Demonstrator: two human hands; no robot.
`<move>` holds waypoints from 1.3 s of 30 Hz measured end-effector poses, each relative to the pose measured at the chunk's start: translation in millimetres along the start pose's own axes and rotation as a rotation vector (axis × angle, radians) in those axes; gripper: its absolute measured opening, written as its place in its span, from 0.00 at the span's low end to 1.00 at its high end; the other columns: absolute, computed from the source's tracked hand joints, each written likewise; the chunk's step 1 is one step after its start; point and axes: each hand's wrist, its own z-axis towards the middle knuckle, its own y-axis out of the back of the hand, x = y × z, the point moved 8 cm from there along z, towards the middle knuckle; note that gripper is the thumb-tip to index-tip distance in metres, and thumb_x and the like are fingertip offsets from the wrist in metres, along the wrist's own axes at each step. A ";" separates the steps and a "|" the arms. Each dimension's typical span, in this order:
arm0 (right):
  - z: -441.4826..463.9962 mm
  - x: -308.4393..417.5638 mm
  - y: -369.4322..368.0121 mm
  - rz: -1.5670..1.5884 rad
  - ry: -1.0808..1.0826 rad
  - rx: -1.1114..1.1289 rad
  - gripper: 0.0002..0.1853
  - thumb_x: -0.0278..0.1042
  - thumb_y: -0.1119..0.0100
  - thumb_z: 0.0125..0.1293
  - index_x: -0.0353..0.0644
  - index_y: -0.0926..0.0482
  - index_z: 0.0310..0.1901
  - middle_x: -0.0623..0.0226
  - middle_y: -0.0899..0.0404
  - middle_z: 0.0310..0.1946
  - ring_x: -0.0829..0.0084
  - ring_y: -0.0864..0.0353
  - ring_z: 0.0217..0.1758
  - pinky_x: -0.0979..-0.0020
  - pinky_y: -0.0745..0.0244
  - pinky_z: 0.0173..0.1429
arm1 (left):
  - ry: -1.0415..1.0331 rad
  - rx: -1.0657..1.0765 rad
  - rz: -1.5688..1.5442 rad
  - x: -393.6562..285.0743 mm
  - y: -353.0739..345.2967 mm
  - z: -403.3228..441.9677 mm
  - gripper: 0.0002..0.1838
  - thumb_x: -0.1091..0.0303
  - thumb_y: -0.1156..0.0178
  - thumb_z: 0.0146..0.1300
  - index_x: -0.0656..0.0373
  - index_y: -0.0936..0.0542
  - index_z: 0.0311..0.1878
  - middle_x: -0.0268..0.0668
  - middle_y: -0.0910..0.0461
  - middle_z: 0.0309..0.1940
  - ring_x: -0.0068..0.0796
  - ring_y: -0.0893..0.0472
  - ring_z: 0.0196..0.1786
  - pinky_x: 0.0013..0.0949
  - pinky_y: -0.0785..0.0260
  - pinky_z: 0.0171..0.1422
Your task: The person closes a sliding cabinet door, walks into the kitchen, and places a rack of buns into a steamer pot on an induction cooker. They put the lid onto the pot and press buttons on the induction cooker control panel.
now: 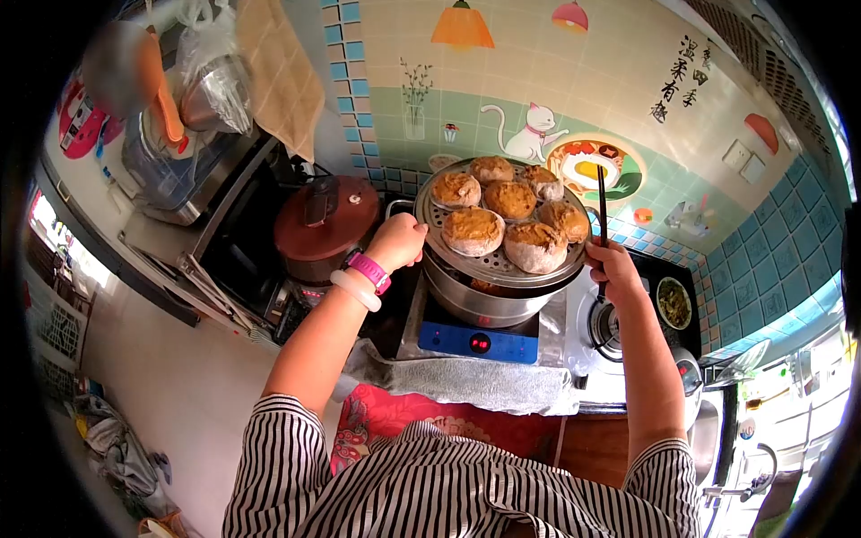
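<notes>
The perforated steamer tray (486,264), loaded with seven brown-topped buns (509,200), sits at centre frame over the steel pot (489,309), a dark gap showing between them at the front. The left hand (401,240) is closed at the tray's left edge; its exact grip is hidden. The right hand (614,271) grips the right edge and also holds black chopsticks (602,202), which likely weakens that hold. Good handling calls for both sides level, so the buns don't slide, and wrists clear of any steam.
</notes>
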 end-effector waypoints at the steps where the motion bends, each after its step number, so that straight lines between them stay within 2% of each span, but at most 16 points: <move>1: 3.7 2.5 -0.1 0.000 -0.004 0.000 0.04 0.28 0.44 0.68 0.41 0.25 0.43 0.77 0.32 0.25 0.87 0.42 0.20 0.84 0.51 0.20 | 0.002 -0.018 0.088 -2.9 4.6 2.8 0.21 0.59 0.50 0.70 0.65 0.21 0.26 0.41 0.21 0.15 0.38 0.20 0.18 0.41 0.27 0.31; 2: 4.5 1.9 0.9 -0.025 0.006 0.023 0.05 0.29 0.44 0.68 0.41 0.24 0.43 0.75 0.28 0.27 0.86 0.39 0.22 0.83 0.50 0.21 | 0.004 -0.015 0.088 -1.7 4.1 3.7 0.21 0.59 0.50 0.70 0.65 0.21 0.26 0.41 0.21 0.15 0.38 0.20 0.18 0.41 0.27 0.31; 3: 5.1 2.2 0.7 -0.050 0.016 0.045 0.06 0.30 0.44 0.67 0.41 0.23 0.43 0.74 0.25 0.29 0.86 0.36 0.25 0.82 0.49 0.23 | 0.002 -0.014 0.165 0.4 3.9 6.2 0.21 0.59 0.50 0.70 0.67 0.21 0.29 0.45 0.19 0.20 0.44 0.18 0.24 0.44 0.26 0.36; 4: 5.9 2.0 1.8 -0.049 0.016 0.041 0.06 0.30 0.44 0.67 0.41 0.23 0.43 0.74 0.25 0.29 0.86 0.36 0.25 0.82 0.49 0.23 | -0.002 -0.010 0.242 1.6 3.4 9.2 0.21 0.58 0.50 0.69 0.68 0.20 0.32 0.50 0.18 0.24 0.51 0.17 0.30 0.48 0.25 0.41; 5: 6.3 3.2 1.5 -0.053 0.026 0.050 0.06 0.30 0.43 0.67 0.42 0.23 0.43 0.74 0.25 0.29 0.86 0.36 0.25 0.81 0.49 0.23 | -0.007 -0.004 0.243 2.7 2.2 12.4 0.21 0.58 0.50 0.69 0.68 0.20 0.32 0.50 0.18 0.24 0.51 0.17 0.30 0.48 0.25 0.41; 7: 4.9 3.1 1.9 -0.056 0.036 0.056 0.06 0.31 0.43 0.67 0.42 0.22 0.43 0.74 0.25 0.29 0.86 0.36 0.25 0.81 0.49 0.24 | -0.032 -0.096 0.364 -0.5 6.4 10.5 0.20 0.58 0.50 0.68 0.68 0.18 0.38 0.56 0.18 0.36 0.59 0.18 0.44 0.53 0.27 0.52; 8: 8.4 5.3 1.8 -0.063 0.032 0.046 0.06 0.31 0.43 0.67 0.42 0.22 0.43 0.75 0.26 0.28 0.86 0.36 0.25 0.81 0.50 0.24 | -0.035 -0.090 0.363 -1.8 6.0 14.8 0.20 0.58 0.50 0.68 0.68 0.18 0.38 0.56 0.18 0.36 0.59 0.18 0.44 0.53 0.27 0.52; 10: 7.3 5.3 1.0 -0.068 0.026 0.036 0.06 0.31 0.43 0.67 0.42 0.22 0.43 0.75 0.26 0.28 0.86 0.37 0.24 0.81 0.50 0.24 | -0.039 -0.131 0.419 -12.2 10.2 5.6 0.20 0.58 0.50 0.68 0.67 0.18 0.39 0.58 0.19 0.44 0.59 0.20 0.50 0.53 0.29 0.55; 19: 8.4 8.1 0.7 -0.160 0.016 0.043 0.05 0.33 0.44 0.67 0.42 0.23 0.40 0.77 0.28 0.25 0.86 0.40 0.21 0.81 0.52 0.23 | -0.092 -0.135 0.481 -8.9 10.6 9.2 0.20 0.58 0.51 0.67 0.68 0.18 0.40 0.57 0.18 0.43 0.59 0.20 0.49 0.53 0.28 0.55; 25: 12.3 16.6 -1.2 -0.389 0.006 -0.012 0.07 0.34 0.46 0.68 0.40 0.23 0.39 0.66 0.18 0.26 0.85 0.40 0.16 0.79 0.52 0.20 | -0.112 -0.137 0.529 -21.2 12.7 2.9 0.19 0.61 0.51 0.64 0.67 0.17 0.38 0.58 0.18 0.41 0.60 0.19 0.47 0.53 0.27 0.53; 27: 14.6 14.9 -0.8 -0.409 -0.008 -0.001 0.08 0.35 0.47 0.68 0.41 0.23 0.38 0.63 0.17 0.26 0.83 0.35 0.14 0.79 0.52 0.18 | -0.102 -0.165 0.534 -28.0 12.8 -4.2 0.19 0.62 0.52 0.63 0.67 0.16 0.38 0.58 0.18 0.40 0.60 0.19 0.47 0.53 0.26 0.52; 28: 13.0 17.3 -1.6 -0.409 -0.010 -0.002 0.08 0.35 0.47 0.68 0.41 0.23 0.38 0.63 0.17 0.26 0.83 0.35 0.14 0.79 0.52 0.18 | -0.092 -0.193 0.539 -30.9 13.7 -8.0 0.19 0.63 0.52 0.62 0.67 0.16 0.37 0.58 0.18 0.40 0.60 0.19 0.46 0.53 0.26 0.52; 30: 8.5 22.1 -5.4 -0.448 -0.021 0.022 0.08 0.36 0.46 0.68 0.40 0.24 0.36 0.66 0.19 0.22 0.81 0.28 0.16 0.79 0.50 0.17 | -0.088 -0.210 0.542 -30.7 12.1 -9.9 0.18 0.63 0.51 0.62 0.68 0.16 0.37 0.57 0.18 0.39 0.60 0.18 0.45 0.53 0.26 0.51; 33: 12.8 22.8 1.2 -0.517 -0.046 0.003 0.10 0.37 0.43 0.67 0.39 0.25 0.34 0.69 0.22 0.19 0.79 0.23 0.18 0.79 0.46 0.16 | -0.093 -0.241 0.561 -32.9 11.8 -12.4 0.17 0.65 0.51 0.60 0.68 0.16 0.37 0.57 0.17 0.39 0.60 0.18 0.45 0.52 0.25 0.49; 37: 19.6 25.0 3.0 -0.612 0.051 -0.014 0.12 0.39 0.40 0.67 0.39 0.26 0.31 0.70 0.24 0.17 0.77 0.24 0.15 0.78 0.42 0.16 | -0.099 -0.305 0.649 -35.9 10.3 -13.3 0.14 0.65 0.48 0.63 0.66 0.17 0.37 0.54 0.16 0.36 0.56 0.17 0.42 0.50 0.24 0.46; 39: 25.7 24.0 1.4 -0.612 0.066 -0.044 0.13 0.40 0.40 0.68 0.40 0.26 0.32 0.71 0.25 0.17 0.79 0.26 0.15 0.79 0.44 0.16 | -0.094 -0.325 0.659 -40.2 8.7 -13.9 0.14 0.62 0.47 0.65 0.64 0.18 0.37 0.53 0.16 0.34 0.55 0.16 0.41 0.50 0.24 0.45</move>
